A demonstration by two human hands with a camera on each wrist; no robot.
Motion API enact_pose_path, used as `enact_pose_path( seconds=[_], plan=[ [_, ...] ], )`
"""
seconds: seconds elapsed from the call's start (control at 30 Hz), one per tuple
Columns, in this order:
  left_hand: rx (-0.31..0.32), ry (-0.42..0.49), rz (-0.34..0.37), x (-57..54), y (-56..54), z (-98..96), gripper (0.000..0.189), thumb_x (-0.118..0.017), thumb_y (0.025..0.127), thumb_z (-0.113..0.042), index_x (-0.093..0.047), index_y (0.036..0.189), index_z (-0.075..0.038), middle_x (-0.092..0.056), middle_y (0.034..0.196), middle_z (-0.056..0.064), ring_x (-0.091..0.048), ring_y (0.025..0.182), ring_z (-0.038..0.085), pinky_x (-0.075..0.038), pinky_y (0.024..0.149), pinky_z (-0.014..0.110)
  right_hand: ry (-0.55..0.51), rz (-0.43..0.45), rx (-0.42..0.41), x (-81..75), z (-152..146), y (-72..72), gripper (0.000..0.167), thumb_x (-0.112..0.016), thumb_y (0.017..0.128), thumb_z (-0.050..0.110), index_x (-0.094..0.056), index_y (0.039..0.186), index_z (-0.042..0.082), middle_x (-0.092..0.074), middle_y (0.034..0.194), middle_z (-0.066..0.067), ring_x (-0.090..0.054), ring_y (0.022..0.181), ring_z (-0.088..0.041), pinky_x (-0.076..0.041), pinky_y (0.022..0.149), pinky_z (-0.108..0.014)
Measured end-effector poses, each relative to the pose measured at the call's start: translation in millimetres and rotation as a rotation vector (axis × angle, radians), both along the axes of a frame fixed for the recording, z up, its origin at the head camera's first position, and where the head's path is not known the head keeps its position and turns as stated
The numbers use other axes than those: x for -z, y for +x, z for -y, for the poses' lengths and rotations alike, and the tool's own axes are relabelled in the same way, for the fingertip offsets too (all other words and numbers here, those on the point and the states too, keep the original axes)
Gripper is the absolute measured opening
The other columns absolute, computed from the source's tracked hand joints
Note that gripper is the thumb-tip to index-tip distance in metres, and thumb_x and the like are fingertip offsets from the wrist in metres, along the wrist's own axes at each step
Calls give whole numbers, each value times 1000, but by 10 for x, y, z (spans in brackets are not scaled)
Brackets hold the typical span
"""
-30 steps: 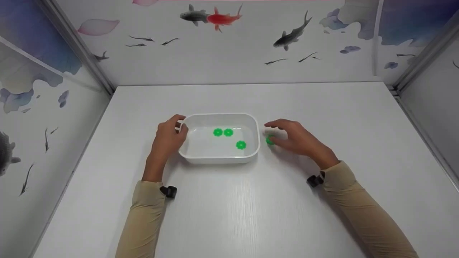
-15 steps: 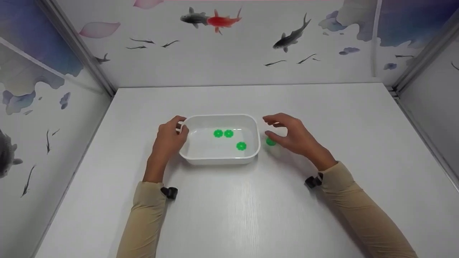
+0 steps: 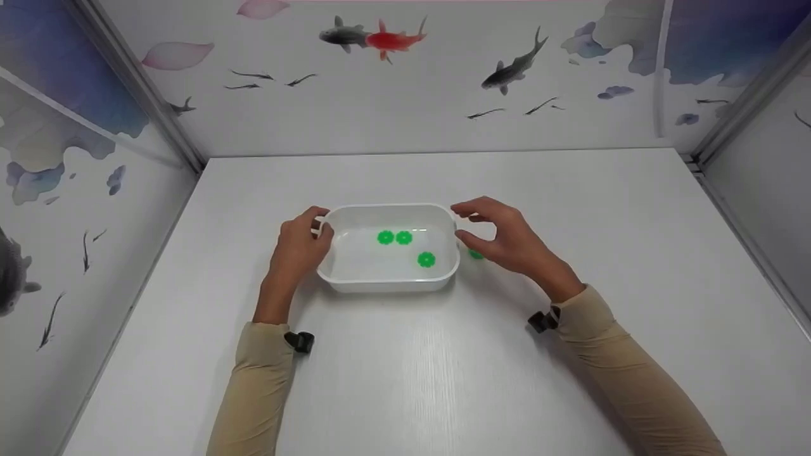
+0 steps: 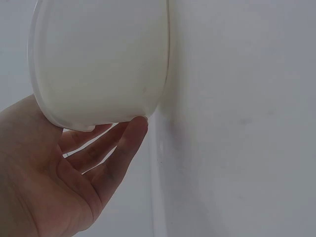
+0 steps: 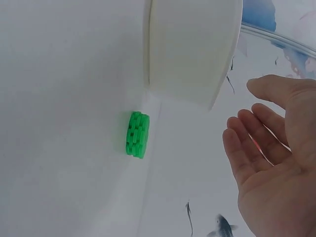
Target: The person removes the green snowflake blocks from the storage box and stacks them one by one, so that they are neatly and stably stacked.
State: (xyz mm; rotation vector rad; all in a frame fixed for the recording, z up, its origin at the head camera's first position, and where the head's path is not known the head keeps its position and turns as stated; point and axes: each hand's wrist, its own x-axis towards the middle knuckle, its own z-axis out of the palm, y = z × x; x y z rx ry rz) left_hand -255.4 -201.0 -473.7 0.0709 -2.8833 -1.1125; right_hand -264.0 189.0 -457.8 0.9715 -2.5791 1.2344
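Observation:
A white rectangular plastic basin (image 3: 388, 286) stands on the table, with three green flower-shaped plastic pieces (image 3: 426, 259) lying on its floor. My left hand (image 3: 298, 247) holds the basin's left end, thumb at the rim; in the left wrist view, the left hand's fingers (image 4: 126, 145) touch the outer end wall. Beside the basin's right end, my right hand (image 3: 507, 240) hovers with thumb and fingers spread and nothing between them. Under it, partly hidden, is another green piece (image 3: 476, 254). The right wrist view shows this as a short stack of notched green discs (image 5: 138, 135) on the table.
The white table (image 3: 393, 380) is enclosed by a back wall (image 3: 418, 107) and side panels printed with fish. A black wrist camera (image 3: 299, 342) sits on the left cuff and another black camera (image 3: 543, 320) on the right.
My right hand has lifted off the green piece outside the basin and moved left towards the basin's right rim, fingers still spread. My left hand and the basin have stayed put.

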Motion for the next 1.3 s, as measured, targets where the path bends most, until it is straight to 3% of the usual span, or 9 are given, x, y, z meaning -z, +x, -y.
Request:
enact_pose_path(
  seconds=[0.33, 0.6, 0.83, 1.1, 1.3],
  plan=[
    [-14, -5, 16, 10, -4, -4, 42, -55, 111, -30, -61, 150, -17, -73, 131, 13, -74, 112, 29, -63, 94, 48, -17, -1, -91, -24, 201, 1, 41, -81, 99, 14, -71, 138, 12, -73, 133, -5, -70, 125, -33, -59, 109, -45],
    [-2, -27, -9, 14, -2, -1, 42, -54, 111, -28, -61, 150, -14, -73, 130, 15, -74, 110, 29, -63, 93, 48, 69, 19, -84, -36, 267, 10, 40, -81, 98, 15, -73, 137, 13, -74, 132, -3, -70, 121, -23, -59, 107, -46],
    [-3, -28, -17, 25, 2, 5, 42, -55, 110, -28, -62, 149, -15, -74, 130, 16, -74, 110, 29, -62, 93, 48, 140, 37, -119, -34, 358, 3, 41, -81, 97, 13, -72, 137, 8, -74, 132, -11, -69, 119, -37, -58, 105, -55],
    [-8, -11, 1, 36, -13, -2, 42, -54, 111, -29, -62, 150, -16, -73, 131, 14, -73, 110, 29, -62, 95, 49, 343, 53, -116, -102, 524, 13, 41, -79, 99, 13, -72, 137, 4, -73, 136, -14, -69, 127, -31, -56, 109, -50],
    [-11, -5, 3, 20, -8, -10, 42, -54, 110, -29, -61, 150, -16, -73, 129, 13, -73, 109, 28, -62, 93, 48, 509, 18, -74, -175, 643, 23, 36, -80, 98, 14, -76, 133, 6, -75, 133, -9, -72, 121, -28, -60, 101, -46]
  ],
)
